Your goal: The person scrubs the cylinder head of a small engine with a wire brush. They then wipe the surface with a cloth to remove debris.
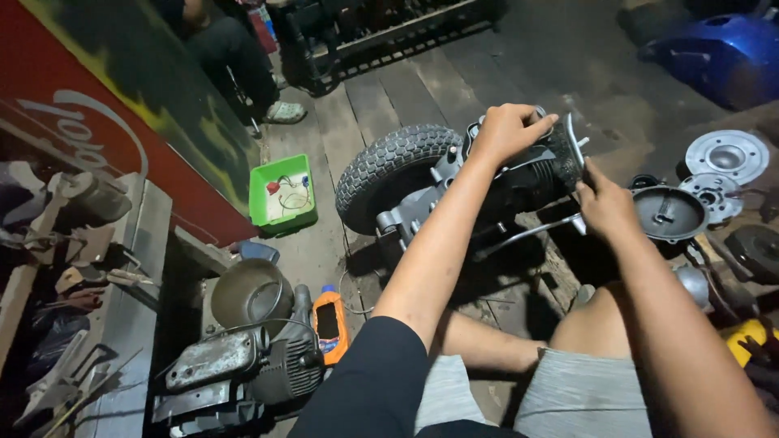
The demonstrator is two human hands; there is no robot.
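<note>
Both hands grip the engine (535,174), its far side hidden behind the left hand (510,130)

Under me is a plank floor (406,89) of dark, worn wood. On it, at 12 o'clock from my knees, rests the engine with its knobby tyre (389,166). At 10 o'clock sits 1 green tray (281,195) (wires inside). At 8 o'clock lie an orange bottle (331,323) and a grey engine block (243,365). At 3 o'clock, 2 round metal covers (726,156).
</note>
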